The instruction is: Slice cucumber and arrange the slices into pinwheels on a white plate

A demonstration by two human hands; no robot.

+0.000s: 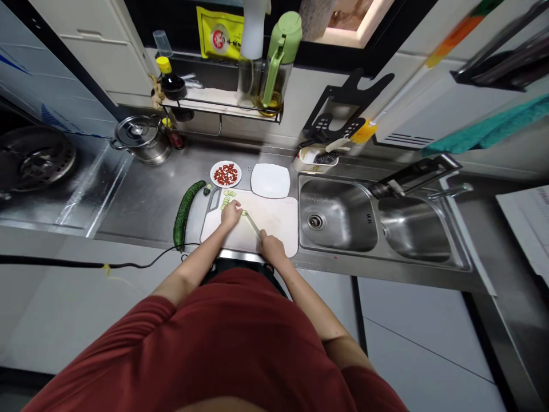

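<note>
My right hand [272, 249] grips a kitchen knife [253, 224], its blade pointing up and left across the white cutting board [278, 220]. A pale green cucumber slice [244, 213] is at the blade's tip, close to the fingers of my left hand [231, 215]. Those fingers are bent and drawn together over the board; whatever they hold is hidden. Several cucumber slices [229, 194] lie just beyond the left hand, at the board's upper left. A whole cucumber [186, 214] rests on the steel counter left of the board, with a small cut end [207, 189] near its top.
Behind the board stand a plate of chopped red pieces [225, 174] and a white square plate [270, 181]. To the right is a double steel sink [338, 214]. A lidded pot [143, 140] sits back left, below a rack [223, 109] of bottles. A black cable [128, 265] runs along the front left.
</note>
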